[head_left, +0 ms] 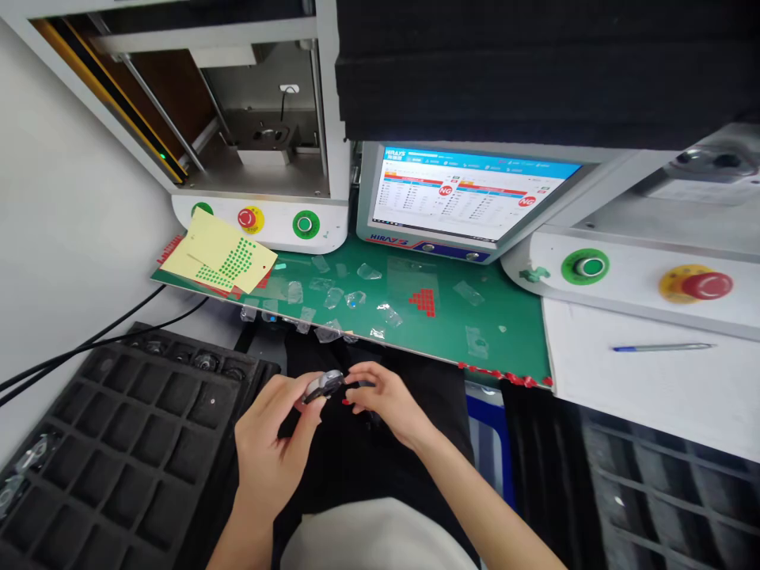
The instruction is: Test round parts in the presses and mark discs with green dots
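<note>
My left hand [274,431] grips a small dark, rounded part with a shiny grey rim [324,385], held over my lap just below the front edge of the green mat [504,332]. My right hand [383,396] meets it from the right, fingertips pinched at the part's right end, where a tiny red dot [346,402] shows. Both hands are below the bench edge. What the right fingertips hold is too small to tell.
A black foam tray [131,443] with several cells lies at the lower left, and a few parts sit in its far row. Clear film scraps [332,299], red dot stickers [423,301] and yellow sticker sheets [229,257] lie on the mat. A monitor [469,194], test fixtures with green and red buttons, and a pen [662,347] are nearby.
</note>
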Demonstrator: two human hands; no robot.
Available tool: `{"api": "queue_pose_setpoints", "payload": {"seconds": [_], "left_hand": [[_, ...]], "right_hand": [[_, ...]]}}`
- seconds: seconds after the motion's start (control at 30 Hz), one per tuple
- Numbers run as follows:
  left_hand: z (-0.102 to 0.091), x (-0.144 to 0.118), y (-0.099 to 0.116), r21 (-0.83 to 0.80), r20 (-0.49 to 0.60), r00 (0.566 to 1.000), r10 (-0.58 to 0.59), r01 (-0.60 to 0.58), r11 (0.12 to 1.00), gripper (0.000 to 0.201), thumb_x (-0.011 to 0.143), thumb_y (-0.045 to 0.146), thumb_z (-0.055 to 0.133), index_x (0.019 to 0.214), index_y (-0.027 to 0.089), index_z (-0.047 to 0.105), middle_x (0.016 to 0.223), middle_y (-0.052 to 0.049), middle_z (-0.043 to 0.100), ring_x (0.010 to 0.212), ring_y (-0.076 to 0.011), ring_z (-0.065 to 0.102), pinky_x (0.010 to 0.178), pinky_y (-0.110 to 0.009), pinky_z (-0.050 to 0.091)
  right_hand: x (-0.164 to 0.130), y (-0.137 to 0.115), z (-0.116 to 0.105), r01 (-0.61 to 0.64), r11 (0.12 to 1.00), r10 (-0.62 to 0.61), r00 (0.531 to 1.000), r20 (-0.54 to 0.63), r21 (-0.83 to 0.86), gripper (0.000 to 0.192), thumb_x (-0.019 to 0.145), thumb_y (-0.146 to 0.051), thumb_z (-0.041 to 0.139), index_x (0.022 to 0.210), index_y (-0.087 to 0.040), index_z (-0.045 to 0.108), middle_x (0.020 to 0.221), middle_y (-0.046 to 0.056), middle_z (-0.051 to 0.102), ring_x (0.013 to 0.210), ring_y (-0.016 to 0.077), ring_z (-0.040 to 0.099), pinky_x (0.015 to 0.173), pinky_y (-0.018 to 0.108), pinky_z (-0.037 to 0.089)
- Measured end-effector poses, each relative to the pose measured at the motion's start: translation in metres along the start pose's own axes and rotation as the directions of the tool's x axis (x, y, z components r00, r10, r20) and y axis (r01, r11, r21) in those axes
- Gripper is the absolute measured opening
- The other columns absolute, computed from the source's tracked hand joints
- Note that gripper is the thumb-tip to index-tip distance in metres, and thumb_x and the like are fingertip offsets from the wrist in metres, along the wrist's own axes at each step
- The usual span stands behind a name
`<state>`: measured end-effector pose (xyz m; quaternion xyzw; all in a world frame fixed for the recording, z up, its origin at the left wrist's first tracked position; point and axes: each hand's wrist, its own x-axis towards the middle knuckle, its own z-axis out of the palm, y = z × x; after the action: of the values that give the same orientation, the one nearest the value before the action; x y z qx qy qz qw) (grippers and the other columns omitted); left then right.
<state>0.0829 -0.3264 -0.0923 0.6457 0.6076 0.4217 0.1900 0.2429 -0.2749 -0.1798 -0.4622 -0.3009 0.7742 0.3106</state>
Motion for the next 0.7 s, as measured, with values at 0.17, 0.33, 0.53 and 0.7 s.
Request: {"api": "queue_pose_setpoints", "payload": {"seconds": [0.17, 0.33, 0.53, 0.7], "left_hand": [[-0.007, -0.003, -0.006, -0.089, -0.059, 0.988, -0.14, 0.134, 0.987, 0.013, 0.089, 0.018, 0.062, 0.097, 0.024, 0.071, 0.077, 0.002, 0.062, 0.066, -0.0116, 0.058, 0.065, -0.022, 0.048], [-0.004, -0.005, -0.006, -0.37, -0.048, 0.911, -0.41, 0.366, 0.854, 0.011, 0.086, 0.026, 0.067, 0.093, 0.021, 0.073, 0.079, 0.002, 0.064, 0.065, -0.0119, 0.061, 0.062, -0.021, 0.052], [0.003, 0.002, -0.006, -0.615, 0.043, 0.845, -0.533, 0.443, 0.653, 0.021, 0.08, 0.034, 0.074, 0.091, 0.016, 0.07, 0.072, 0.001, 0.068, 0.06, -0.0113, 0.062, 0.061, -0.022, 0.053], [0.01, 0.005, -0.014, -0.699, 0.148, 0.817, -0.557, 0.485, 0.526, 0.023, 0.08, 0.035, 0.074, 0.087, 0.016, 0.063, 0.079, -0.001, 0.069, 0.06, -0.0124, 0.064, 0.063, -0.026, 0.055]], "right_hand": [[0.058, 0.012, 0.031, -0.171, 0.985, 0.17, 0.983, 0.064, 0.005, 0.015, 0.092, -0.026, 0.064, 0.092, -0.012, 0.06, 0.074, -0.003, 0.06, 0.054, 0.006, 0.055, 0.048, 0.017, 0.048], [0.087, 0.014, 0.05, -0.151, 0.988, 0.151, 0.988, 0.016, 0.039, 0.025, 0.098, -0.037, 0.055, 0.097, -0.013, 0.059, 0.076, -0.003, 0.058, 0.054, 0.0058, 0.052, 0.048, 0.018, 0.046], [0.079, 0.014, 0.051, -0.083, 0.994, 0.078, 0.994, 0.071, 0.067, 0.024, 0.097, -0.035, 0.056, 0.088, -0.013, 0.059, 0.071, -0.004, 0.055, 0.052, 0.0055, 0.049, 0.049, 0.018, 0.045], [0.028, -0.003, 0.029, -0.028, 0.994, 0.005, 0.978, 0.206, 0.109, 0.04, 0.086, -0.05, 0.066, 0.071, -0.015, 0.053, 0.06, -0.007, 0.051, 0.045, 0.0047, 0.042, 0.048, 0.021, 0.043]]}}
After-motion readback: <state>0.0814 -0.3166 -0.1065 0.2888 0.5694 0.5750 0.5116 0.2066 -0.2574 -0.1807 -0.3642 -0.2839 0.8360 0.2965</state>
